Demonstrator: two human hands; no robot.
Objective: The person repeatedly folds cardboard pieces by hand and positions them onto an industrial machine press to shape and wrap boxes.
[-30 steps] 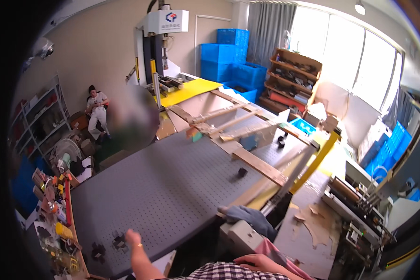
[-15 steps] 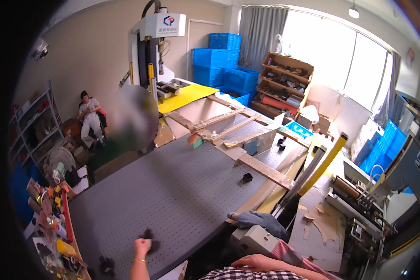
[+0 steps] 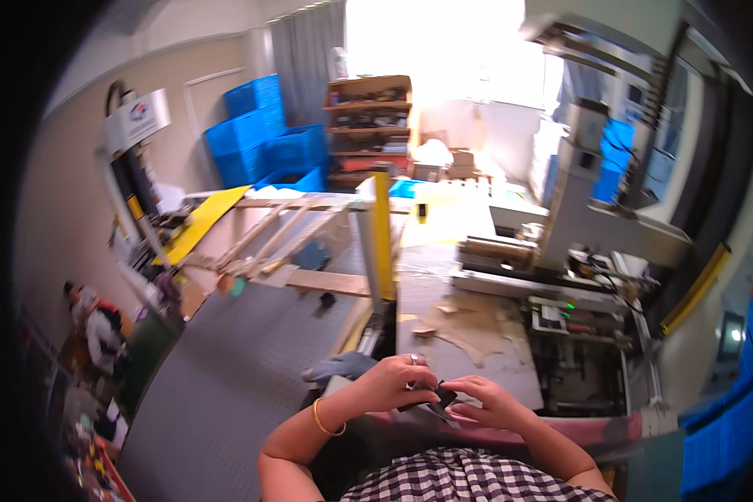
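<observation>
My left hand (image 3: 391, 385), with a gold bangle at its wrist, and my right hand (image 3: 487, 403) meet in front of my body. Between their fingers is a small black block-like piece (image 3: 445, 400), partly covered and blurred. The left fingers are bent around its left side. From the right, the fingers of my right hand press on it. Just left of my hands lies a bundled grey-blue cloth (image 3: 340, 366) at the edge of the perforated grey table (image 3: 226, 368).
A small black block (image 3: 327, 299) sits farther back on the table, near wooden frame bars (image 3: 330, 282). A yellow post (image 3: 382, 243) stands ahead. Irregular tan sheets (image 3: 473, 328) lie on the surface to the right, beside a machine (image 3: 560, 276). A person (image 3: 100, 330) sits far left.
My left hand has come from the table's lower left to my front, meeting my right hand, which has risen from my lap onto the black piece. The view has swung right.
</observation>
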